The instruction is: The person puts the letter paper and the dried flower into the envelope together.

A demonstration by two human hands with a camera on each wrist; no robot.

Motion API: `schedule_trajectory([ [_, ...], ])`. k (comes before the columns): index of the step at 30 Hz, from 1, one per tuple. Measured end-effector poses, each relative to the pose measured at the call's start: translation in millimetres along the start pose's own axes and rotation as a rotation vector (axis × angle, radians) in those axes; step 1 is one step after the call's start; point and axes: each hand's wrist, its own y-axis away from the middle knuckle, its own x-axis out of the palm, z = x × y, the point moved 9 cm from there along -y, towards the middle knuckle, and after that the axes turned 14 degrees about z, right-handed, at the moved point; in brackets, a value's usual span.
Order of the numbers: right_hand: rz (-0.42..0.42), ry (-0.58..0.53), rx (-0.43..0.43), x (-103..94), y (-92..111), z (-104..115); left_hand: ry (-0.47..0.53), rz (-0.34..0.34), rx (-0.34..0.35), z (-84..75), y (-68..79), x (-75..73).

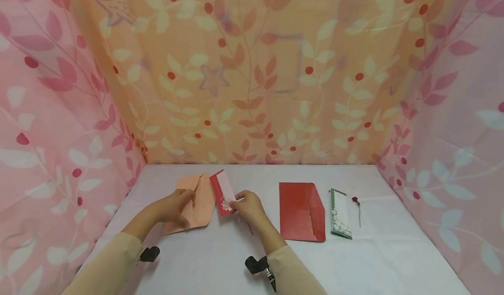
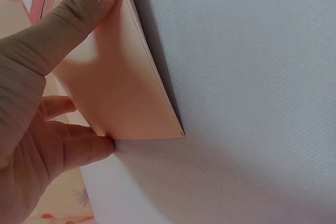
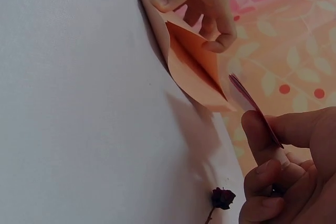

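My left hand [image 1: 175,208] grips a peach envelope [image 1: 204,207] on the left side of the table, thumb along one edge and fingers at the opposite one. In the right wrist view the mouth of the envelope [image 3: 197,59] gapes toward my other hand. Between thumb and fingers, my right hand [image 1: 249,206] pinches a folded red and white card [image 1: 221,194] printed with flowers. The card [image 3: 257,108] is held up beside the open mouth, outside it. Beneath the right hand, a dried dark red rose [image 3: 223,198] lies on the table.
Right of centre lies a red envelope [image 1: 297,212] with its flap side to the right. Beyond it are a green and white floral card [image 1: 340,214] and another dried rose [image 1: 356,201]. Patterned cloth walls [image 1: 252,111] enclose the white table [image 1: 393,251] at back and sides.
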Motion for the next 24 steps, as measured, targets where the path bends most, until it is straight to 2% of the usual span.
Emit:
schedule_trajectory([
  [8,0.041,0.006,-0.011,10.4,-5,4,0.01,0.012,-0.036,1.9,-1.8,0.5],
  [16,0.025,0.091,0.003,19.4,-12,5,0.034,0.023,-0.075,-0.6,0.1,1.0],
  [20,0.018,0.121,-0.004,21.8,-11,12,0.039,0.029,-0.103,1.0,0.8,1.1],
  [24,0.002,0.156,-0.014,23.8,-11,21,0.022,0.027,-0.092,-0.3,0.4,0.1],
])
